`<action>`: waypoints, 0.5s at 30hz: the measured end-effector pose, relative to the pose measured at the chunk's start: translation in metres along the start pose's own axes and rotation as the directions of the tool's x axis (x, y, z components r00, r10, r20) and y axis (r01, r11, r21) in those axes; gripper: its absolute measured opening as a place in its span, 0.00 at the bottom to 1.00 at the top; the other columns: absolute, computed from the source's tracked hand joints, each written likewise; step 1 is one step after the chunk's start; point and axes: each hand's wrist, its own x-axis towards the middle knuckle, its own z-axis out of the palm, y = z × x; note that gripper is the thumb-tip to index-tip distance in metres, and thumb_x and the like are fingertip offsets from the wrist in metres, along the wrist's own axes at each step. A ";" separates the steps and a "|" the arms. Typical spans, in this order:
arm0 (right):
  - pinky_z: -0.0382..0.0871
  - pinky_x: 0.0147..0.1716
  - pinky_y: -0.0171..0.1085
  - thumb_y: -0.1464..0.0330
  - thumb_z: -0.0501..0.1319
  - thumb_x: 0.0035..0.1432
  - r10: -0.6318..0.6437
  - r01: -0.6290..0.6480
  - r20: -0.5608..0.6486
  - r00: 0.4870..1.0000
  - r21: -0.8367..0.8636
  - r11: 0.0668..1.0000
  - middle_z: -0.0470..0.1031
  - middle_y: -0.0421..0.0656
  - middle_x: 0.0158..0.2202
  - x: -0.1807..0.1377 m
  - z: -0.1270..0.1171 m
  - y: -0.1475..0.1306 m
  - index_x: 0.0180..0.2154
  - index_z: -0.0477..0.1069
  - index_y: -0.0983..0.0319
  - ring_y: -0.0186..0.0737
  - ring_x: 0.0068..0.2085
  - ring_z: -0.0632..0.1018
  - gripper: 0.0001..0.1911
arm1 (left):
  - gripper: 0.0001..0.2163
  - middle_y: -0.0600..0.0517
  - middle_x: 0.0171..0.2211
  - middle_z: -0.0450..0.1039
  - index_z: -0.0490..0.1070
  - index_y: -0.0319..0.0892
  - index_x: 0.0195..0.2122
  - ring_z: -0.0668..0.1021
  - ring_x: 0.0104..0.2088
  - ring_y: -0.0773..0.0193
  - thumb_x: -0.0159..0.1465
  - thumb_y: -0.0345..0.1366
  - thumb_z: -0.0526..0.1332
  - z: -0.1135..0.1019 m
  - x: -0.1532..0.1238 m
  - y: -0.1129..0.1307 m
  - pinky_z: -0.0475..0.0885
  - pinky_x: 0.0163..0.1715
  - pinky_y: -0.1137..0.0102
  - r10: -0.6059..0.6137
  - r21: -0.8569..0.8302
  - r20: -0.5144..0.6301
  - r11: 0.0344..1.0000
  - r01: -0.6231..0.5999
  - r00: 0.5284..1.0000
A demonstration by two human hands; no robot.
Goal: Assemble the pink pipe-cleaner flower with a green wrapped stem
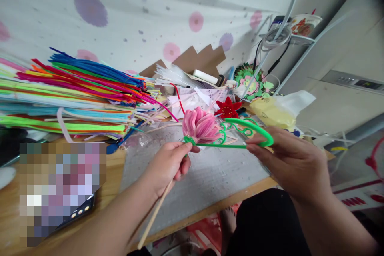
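My left hand (174, 162) is closed around the base of a pink pipe-cleaner flower (199, 125), just under its petals. A thin wooden stick (154, 216) runs down from that grip toward the lower left. Green pipe cleaner is wound at the flower's base, and a length of it stretches right to my right hand (291, 160). Thumb and fingers there pinch this green pipe cleaner (250, 126), whose loose part curves up and back left in an arc. Behind the flower lies a red pipe-cleaner flower (228, 108).
Bundles of coloured pipe cleaners (75, 88) pile up on the left. A grey cutting mat (180, 204) covers the table's middle. At the lower left is a tablet (78, 212) with a blurred-out screen. A yellow tissue pack (267, 112) and a green-and-pink paper-like flower piece (250, 82) sit back right.
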 end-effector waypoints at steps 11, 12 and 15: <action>0.71 0.28 0.37 0.72 0.66 0.50 -0.013 0.004 0.077 0.997 0.118 0.993 0.75 0.38 0.29 -0.012 -0.022 -0.006 0.34 0.74 0.54 0.39 0.31 0.77 0.08 | 0.13 0.60 0.09 0.60 0.68 0.39 0.30 0.57 0.10 0.74 0.61 0.44 0.53 -0.003 0.005 -0.006 0.50 0.11 0.78 0.128 0.264 -0.078 0.959 -0.103 0.989; 0.71 0.27 0.37 0.72 0.66 0.51 -0.027 0.013 0.098 0.995 0.132 0.991 0.76 0.38 0.29 -0.011 -0.023 -0.006 0.33 0.74 0.54 0.39 0.31 0.77 0.08 | 0.13 0.60 0.09 0.59 0.68 0.40 0.30 0.58 0.10 0.74 0.61 0.44 0.53 -0.003 0.005 -0.006 0.50 0.11 0.78 0.139 0.276 -0.082 0.955 -0.112 0.987; 0.72 0.27 0.37 0.71 0.66 0.51 -0.058 0.044 0.102 0.993 0.133 0.990 0.76 0.38 0.29 -0.007 -0.026 -0.010 0.34 0.74 0.54 0.41 0.32 0.78 0.07 | 0.13 0.60 0.09 0.60 0.69 0.40 0.32 0.59 0.10 0.73 0.61 0.44 0.52 -0.003 0.006 -0.005 0.51 0.11 0.78 0.149 0.308 -0.090 0.944 -0.115 0.985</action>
